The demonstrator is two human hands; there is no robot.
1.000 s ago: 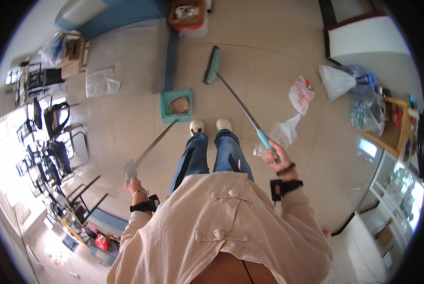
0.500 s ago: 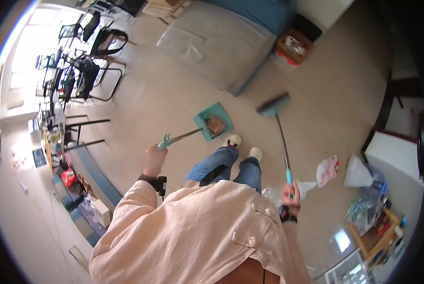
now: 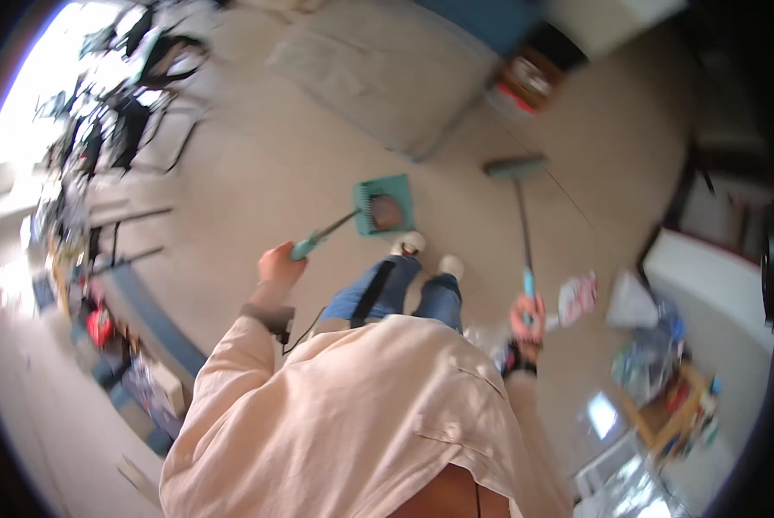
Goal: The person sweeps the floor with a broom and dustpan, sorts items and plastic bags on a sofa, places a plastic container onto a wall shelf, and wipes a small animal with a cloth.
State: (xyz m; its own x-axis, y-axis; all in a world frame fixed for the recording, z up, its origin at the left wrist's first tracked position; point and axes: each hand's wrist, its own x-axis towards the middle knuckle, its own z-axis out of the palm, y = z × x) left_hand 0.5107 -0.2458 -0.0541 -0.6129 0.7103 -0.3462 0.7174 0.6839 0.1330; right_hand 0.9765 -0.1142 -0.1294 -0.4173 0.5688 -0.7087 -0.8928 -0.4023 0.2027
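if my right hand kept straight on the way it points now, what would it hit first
Going along the pole it grips, your right hand would probably meet the broom head first, though depth is hard to judge here.

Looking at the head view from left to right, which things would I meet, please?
Red object, left hand, teal pan of the dustpan, right hand, pink-and-white plastic bag, white plastic bag.
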